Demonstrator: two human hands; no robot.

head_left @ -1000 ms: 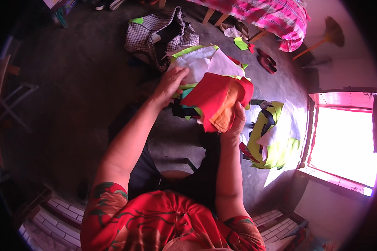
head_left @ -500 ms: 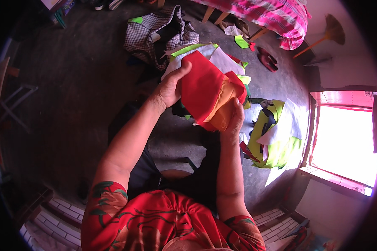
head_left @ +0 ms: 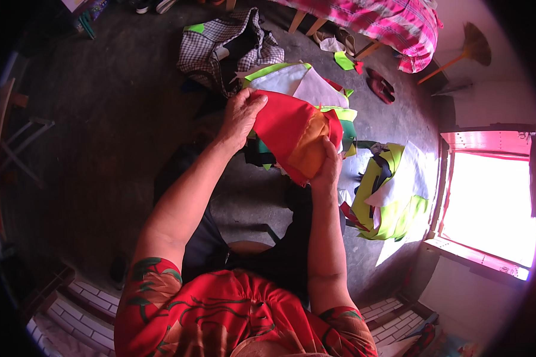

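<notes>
Between my two hands I hold up a piece of red and orange fabric (head_left: 281,122). My left hand (head_left: 243,113) pinches its upper left corner, thumb on top of the red part. On the other side my right hand (head_left: 329,163) grips the orange part, its fingers partly hidden behind the cloth. Under and beyond the held piece lies a heap of white, lime and green fabric pieces (head_left: 280,78) on the floor, partly covered by it.
Farther off lies a checked cloth bundle (head_left: 202,53). To the right are lime and white fabric pieces (head_left: 393,202) beside a bright window (head_left: 488,202). Shoes (head_left: 380,86), a broom (head_left: 475,44) and a table with a pink checked cloth (head_left: 375,21) stand at the far right.
The fabric has tilted and flattened, showing less of its red face. My left hand has moved slightly up and left along its edge; my right hand has shifted slightly left.
</notes>
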